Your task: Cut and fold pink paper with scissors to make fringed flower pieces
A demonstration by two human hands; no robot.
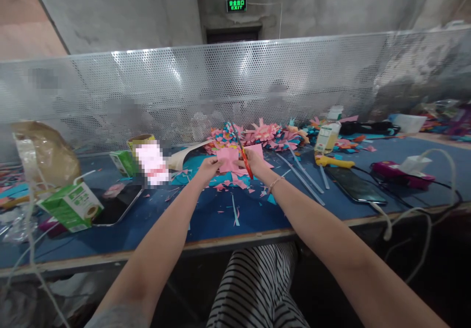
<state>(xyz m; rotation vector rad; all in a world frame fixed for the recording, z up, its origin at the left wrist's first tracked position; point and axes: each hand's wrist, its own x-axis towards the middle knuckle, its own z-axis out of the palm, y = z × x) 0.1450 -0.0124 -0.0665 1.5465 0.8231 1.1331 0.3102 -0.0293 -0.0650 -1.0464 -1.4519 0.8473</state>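
My left hand (209,167) pinches the left edge of a pink sheet of paper (228,160) over the middle of the table. At the sheet's right edge is my right hand (256,163), closed around red-handled scissors (246,157). Their blades point up and away from me, and the red handle hangs below the fingers. Another piece of pink paper shows behind my right hand. Pink and blue paper scraps (224,186) lie under both hands. Just beyond is a heap of fringed paper pieces (265,134), mostly pink with some blue and orange.
A perforated metal screen (147,82) closes off the back. On the left stand a green-and-white drink carton (73,206) and a lit phone (151,163). To the right lie clear glue sticks (301,178), a yellow glue gun (334,162), a dark phone (355,185) and cables (429,230).
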